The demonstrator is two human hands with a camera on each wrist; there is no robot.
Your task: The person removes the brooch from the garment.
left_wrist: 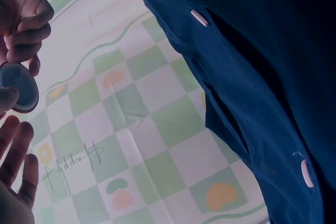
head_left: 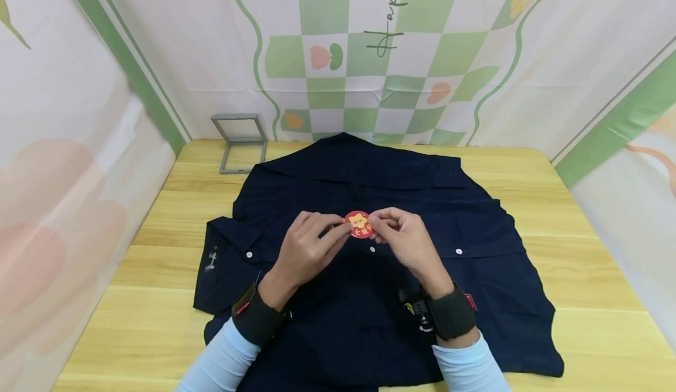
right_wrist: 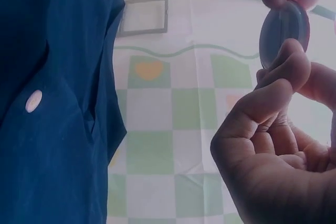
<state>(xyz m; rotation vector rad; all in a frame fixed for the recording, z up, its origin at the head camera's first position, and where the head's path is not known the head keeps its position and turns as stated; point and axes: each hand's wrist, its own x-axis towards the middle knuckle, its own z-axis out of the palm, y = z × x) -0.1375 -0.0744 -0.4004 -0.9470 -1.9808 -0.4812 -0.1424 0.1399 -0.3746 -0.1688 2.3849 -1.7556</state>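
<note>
A round red pin badge [head_left: 359, 225] with a yellow star faces up over the middle of a dark navy shirt [head_left: 338, 298]. My left hand [head_left: 308, 242] pinches its left edge between thumb and fingers. On the opposite edge, the right hand [head_left: 404, 236] pinches it with thumb and index finger. Both wrist views show the badge's grey back [left_wrist: 23, 85], which has a thin pin line across it in the right wrist view. The shirt lies spread flat with its collar away from me and white buttons [head_left: 372, 249] on its front.
A grey hinged frame [head_left: 243, 145] stands open at the table's back left. The wooden table [head_left: 575, 251] shows around the shirt. A checked green and white cloth [head_left: 369, 57] hangs behind, with more cloth at both sides. The shirt's left sleeve [head_left: 222, 269] is folded over.
</note>
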